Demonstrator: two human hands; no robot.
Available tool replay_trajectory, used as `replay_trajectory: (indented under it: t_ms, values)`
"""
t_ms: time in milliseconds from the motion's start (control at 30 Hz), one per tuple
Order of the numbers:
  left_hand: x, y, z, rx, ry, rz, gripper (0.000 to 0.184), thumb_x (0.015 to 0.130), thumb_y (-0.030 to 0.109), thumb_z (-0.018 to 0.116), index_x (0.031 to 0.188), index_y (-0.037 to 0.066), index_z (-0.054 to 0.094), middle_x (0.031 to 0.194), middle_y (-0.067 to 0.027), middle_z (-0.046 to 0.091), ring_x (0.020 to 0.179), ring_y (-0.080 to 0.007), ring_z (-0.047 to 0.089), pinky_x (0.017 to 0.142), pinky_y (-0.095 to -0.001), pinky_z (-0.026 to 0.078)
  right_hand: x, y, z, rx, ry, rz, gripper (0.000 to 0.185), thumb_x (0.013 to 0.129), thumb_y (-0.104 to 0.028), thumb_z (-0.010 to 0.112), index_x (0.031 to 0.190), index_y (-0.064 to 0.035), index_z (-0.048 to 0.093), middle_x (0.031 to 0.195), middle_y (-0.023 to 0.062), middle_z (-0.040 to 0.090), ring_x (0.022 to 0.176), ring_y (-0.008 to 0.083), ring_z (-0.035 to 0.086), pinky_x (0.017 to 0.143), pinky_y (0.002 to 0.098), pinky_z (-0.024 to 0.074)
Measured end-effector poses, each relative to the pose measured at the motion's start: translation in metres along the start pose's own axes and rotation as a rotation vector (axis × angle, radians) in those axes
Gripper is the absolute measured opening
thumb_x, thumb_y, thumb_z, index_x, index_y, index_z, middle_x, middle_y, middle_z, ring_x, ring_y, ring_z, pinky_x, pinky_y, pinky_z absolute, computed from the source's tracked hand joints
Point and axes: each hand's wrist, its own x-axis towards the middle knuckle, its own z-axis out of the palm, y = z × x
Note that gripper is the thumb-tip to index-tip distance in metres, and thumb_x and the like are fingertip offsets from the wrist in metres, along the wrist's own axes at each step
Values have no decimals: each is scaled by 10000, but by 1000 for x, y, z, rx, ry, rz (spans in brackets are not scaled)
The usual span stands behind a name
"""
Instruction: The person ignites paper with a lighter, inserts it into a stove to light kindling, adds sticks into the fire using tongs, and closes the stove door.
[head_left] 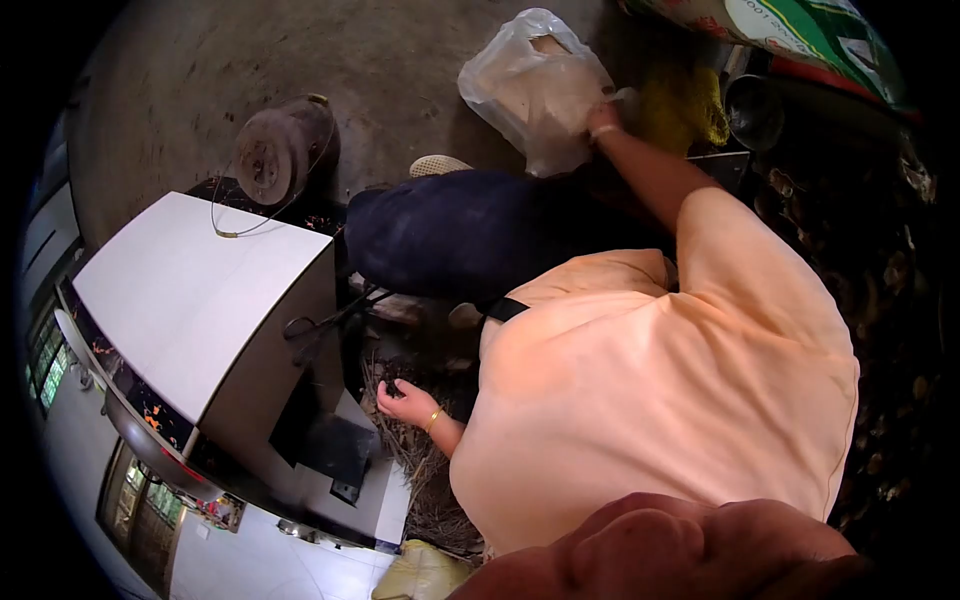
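Note:
My right hand [604,118], on an outstretched arm, is closed on the edge of a translucent white plastic bag [525,85]. Something pale brown shows through the bag. Lower down, my left hand [408,404], with a gold-coloured bracelet on the wrist, has its fingers curled around something dark that I cannot make out. It is above dry straw and twigs [435,500], beside the tiled stove [225,295] and its dark opening [335,445]. Dark metal tongs [310,335] are close to the stove's side.
A round, rusty lidded pot [272,155] with a wire handle stands on the floor by the stove. Yellow netting [710,105] and a printed sack [800,35] lie at the upper right. A yellowish sack [420,572] is at the bottom. My dark-trousered leg [450,230] crosses the middle.

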Motion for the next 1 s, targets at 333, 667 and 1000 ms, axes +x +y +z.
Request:
replay_trajectory:
  t_ms: [333, 667, 1000]
  values:
    - [10, 0, 15, -316, -8, -80, 295, 834, 98, 596, 1108, 0, 545, 1117, -189, 507, 975, -326, 552, 850, -397, 465, -174, -115, -171, 671, -324, -552, 240, 829, -182, 603, 986, -1, 617, 849, 47, 626, 759, 108, 575, 691, 254, 465]
    - [43, 22, -63, -1090, -8, 84, 337, 890, 182, 600, 1159, -5, 517, 1131, -89, 555, 1008, -164, 530, 875, -279, 433, -416, -294, -115, 1116, -1259, -753, 267, 881, -143, 560, 1094, 18, 557, 916, 64, 630, 822, 129, 622, 755, 273, 505]
    - [-50, 194, -41, -1645, 4, -239, 506, 827, 318, 692, 1177, -7, 525, 1052, -24, 573, 933, -115, 528, 825, -268, 426, -347, -310, -101, 331, -1693, -1208, 272, 909, -211, 607, 1101, -19, 592, 932, -25, 600, 882, 58, 521, 790, 245, 445]
